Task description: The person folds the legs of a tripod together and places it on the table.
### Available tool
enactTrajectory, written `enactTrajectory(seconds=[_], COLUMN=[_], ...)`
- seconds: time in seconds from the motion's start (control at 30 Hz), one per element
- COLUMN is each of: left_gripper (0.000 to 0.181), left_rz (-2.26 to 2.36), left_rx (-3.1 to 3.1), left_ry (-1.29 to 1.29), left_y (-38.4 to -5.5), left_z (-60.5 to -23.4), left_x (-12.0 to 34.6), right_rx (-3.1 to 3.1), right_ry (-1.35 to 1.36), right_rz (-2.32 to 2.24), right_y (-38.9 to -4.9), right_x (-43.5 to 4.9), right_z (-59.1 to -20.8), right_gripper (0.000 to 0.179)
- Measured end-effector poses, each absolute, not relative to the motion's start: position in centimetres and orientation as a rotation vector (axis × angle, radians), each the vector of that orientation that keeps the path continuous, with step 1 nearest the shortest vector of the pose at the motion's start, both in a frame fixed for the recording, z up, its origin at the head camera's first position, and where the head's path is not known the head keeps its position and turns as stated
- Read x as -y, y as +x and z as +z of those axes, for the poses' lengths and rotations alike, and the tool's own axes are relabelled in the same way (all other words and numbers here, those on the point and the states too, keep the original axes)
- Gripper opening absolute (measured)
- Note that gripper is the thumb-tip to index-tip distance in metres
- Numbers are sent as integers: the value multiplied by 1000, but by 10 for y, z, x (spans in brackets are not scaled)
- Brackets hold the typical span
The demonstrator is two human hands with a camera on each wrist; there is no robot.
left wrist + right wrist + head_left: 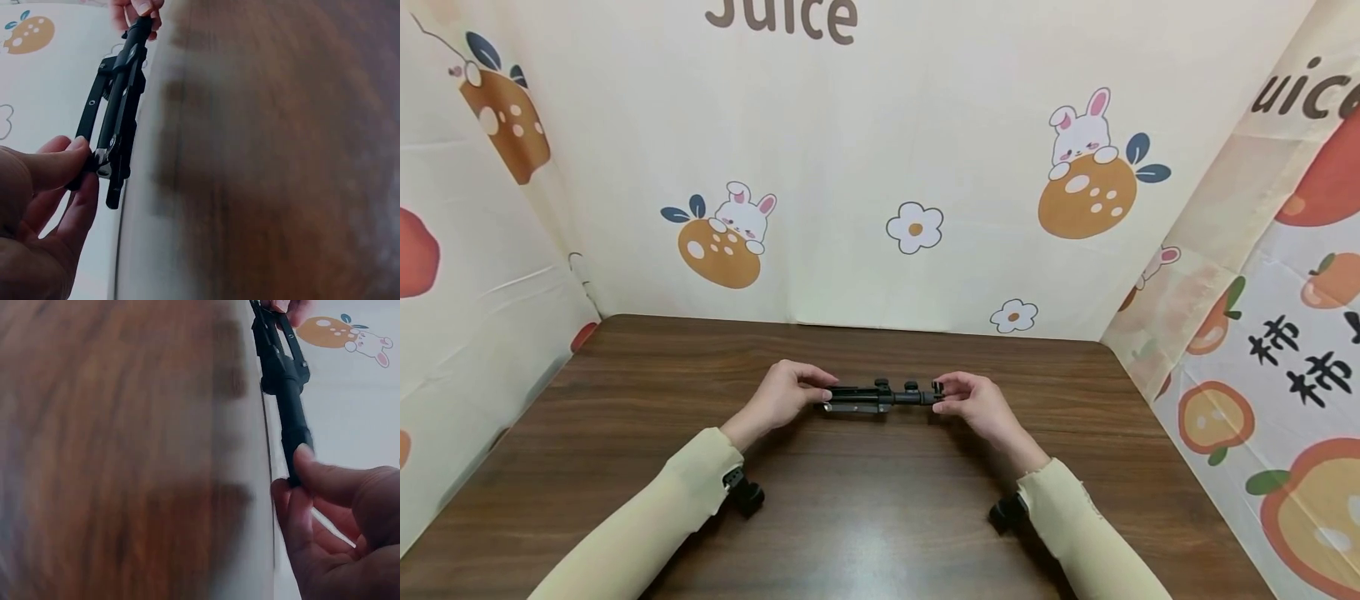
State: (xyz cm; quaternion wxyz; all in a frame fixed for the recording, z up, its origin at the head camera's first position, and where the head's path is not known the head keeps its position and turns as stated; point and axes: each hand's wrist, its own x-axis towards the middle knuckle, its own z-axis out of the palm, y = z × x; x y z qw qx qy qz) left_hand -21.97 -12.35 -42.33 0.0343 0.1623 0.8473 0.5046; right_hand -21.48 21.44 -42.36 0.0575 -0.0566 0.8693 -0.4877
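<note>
A black folded mini tripod [883, 397] lies level, left to right, between the two hands, and seems raised a little off the wooden table. My left hand [782, 398] pinches its left end, where the folded legs are. At the opposite end, my right hand [977, 406] grips the narrow round tube between thumb and fingers. The left wrist view shows the tripod's [119, 94] legs side by side, with the left thumb [59, 164] over their tips. In the right wrist view, the right thumb [325, 475] presses on the tube, and the fingers hide its very end.
The brown wooden table [850, 517] stretches around the hands, with its back edge against a printed cloth wall [850, 150]. More printed cloth [1262, 392] hangs at the right side, and likewise at the left. A black wrist camera [745, 492] sits under the left sleeve.
</note>
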Motion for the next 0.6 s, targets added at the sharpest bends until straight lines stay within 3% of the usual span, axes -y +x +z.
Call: enactTrajectory(seconds=[0.6], left_gripper=[18], left_rz=[1481], left_rx=[-2577], left_ry=[484], left_y=[-220], left_z=[-429], left_x=[126], right_rx=[-2646], right_ry=[-189], right_rz=[-1417], right_y=[-212], right_x=[-230], right_z=[-428], right_gripper=[32])
